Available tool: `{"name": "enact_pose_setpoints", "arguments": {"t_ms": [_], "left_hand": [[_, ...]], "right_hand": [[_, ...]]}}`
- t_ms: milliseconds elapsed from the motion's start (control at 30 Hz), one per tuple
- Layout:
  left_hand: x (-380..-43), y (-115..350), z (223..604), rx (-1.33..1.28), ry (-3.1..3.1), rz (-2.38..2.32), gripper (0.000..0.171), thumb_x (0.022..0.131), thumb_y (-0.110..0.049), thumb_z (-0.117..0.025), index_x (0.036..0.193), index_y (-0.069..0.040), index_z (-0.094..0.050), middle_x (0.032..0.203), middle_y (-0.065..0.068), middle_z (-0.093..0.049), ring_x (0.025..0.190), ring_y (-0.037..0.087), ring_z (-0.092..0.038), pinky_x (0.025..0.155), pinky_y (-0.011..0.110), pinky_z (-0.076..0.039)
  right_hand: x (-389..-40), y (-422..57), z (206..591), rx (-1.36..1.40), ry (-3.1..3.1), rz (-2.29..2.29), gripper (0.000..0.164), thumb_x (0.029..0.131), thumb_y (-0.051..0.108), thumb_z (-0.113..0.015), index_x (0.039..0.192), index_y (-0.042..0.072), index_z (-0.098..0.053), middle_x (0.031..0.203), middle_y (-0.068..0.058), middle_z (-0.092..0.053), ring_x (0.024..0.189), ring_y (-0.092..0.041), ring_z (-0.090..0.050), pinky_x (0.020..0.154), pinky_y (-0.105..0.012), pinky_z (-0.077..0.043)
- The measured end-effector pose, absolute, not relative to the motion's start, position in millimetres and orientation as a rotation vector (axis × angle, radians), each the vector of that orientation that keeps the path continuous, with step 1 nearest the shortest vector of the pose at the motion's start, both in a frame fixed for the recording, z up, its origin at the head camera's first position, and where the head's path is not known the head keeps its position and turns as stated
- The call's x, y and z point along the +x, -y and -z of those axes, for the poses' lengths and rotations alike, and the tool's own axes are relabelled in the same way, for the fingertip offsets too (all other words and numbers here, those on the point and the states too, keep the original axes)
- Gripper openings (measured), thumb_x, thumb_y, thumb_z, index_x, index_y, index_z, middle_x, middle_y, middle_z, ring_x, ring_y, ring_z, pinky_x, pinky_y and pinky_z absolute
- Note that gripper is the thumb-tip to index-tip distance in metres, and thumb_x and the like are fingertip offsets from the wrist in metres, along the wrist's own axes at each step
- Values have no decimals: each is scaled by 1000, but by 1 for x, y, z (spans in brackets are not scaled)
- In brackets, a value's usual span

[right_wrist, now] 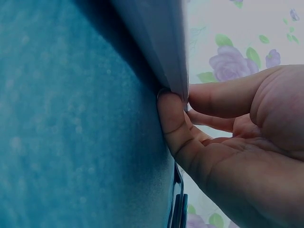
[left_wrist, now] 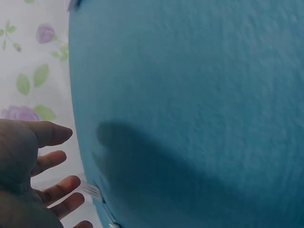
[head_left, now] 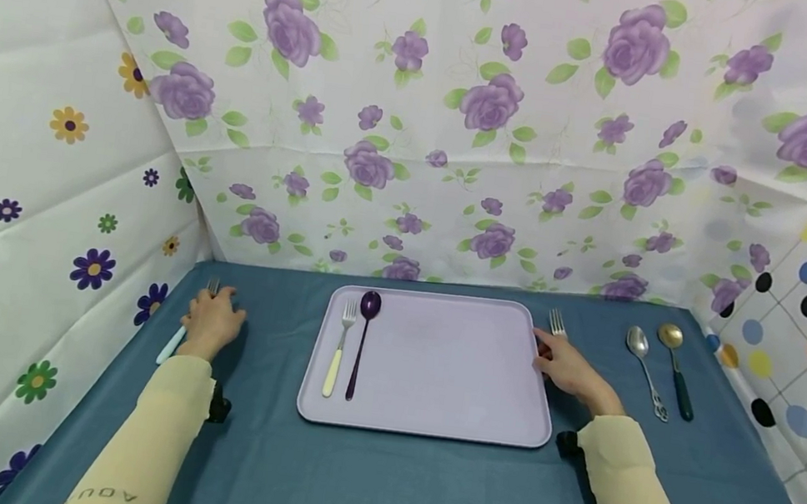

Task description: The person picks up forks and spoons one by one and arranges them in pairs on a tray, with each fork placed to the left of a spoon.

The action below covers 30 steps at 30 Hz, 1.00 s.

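Note:
My right hand [head_left: 573, 372] pinches the right edge of a pale lilac tray [head_left: 465, 369]; in the right wrist view, the thumb lies on one side of the tray's rim [right_wrist: 173, 52] and a finger on the other. On the tray's left part lie a fork with a cream handle [head_left: 333, 369] and a dark purple spoon [head_left: 369, 307]. Over a fork with a light blue handle [head_left: 170, 346] at far left is my left hand [head_left: 212, 323], which partly hides it. In the left wrist view the left hand [left_wrist: 23, 175] has spread, relaxed fingers, with the fork's tines [left_wrist: 91, 190] beyond them.
Another fork [head_left: 557, 323], partly hidden by the right hand, lies right of the tray. Farther right are a silver spoon [head_left: 638, 344] and a gold spoon with a dark green handle [head_left: 682, 387]. Patterned cloth walls enclose the blue-covered table [head_left: 390, 486] at the back and sides.

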State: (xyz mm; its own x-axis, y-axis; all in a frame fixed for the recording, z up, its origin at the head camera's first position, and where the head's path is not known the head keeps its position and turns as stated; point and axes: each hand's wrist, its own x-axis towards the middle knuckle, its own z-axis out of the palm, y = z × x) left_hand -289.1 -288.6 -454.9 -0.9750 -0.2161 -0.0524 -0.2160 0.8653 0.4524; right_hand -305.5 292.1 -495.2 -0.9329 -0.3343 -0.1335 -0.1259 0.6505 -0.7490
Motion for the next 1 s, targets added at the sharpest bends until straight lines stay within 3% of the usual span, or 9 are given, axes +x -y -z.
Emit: {"name": "enact_pose_setpoints", "arguments": {"t_ms": [367,1000], "left_hand": [[-291,308,465,433,3006,739,53,106,-16,-51,152,7,-41,148,44,-28,133,62,-29,102,77,-25],[-285,336,478,577,2998,720,54,104,-14,-48,149,14,-38,144,46,-28,133,63,-28,104,78,-25]], "right_hand": [[-307,-294,499,-450,-2619,1176,60,101,-7,-48,155,-20,-25,104,-25,-58,87,-29,-58,71,-35,-54],[-307,-293,499,-405,-2611,1173,60,103,-7,-49,156,-18,-24,108,-26,-57,93,-30,-59,77,-40,-55]]}}
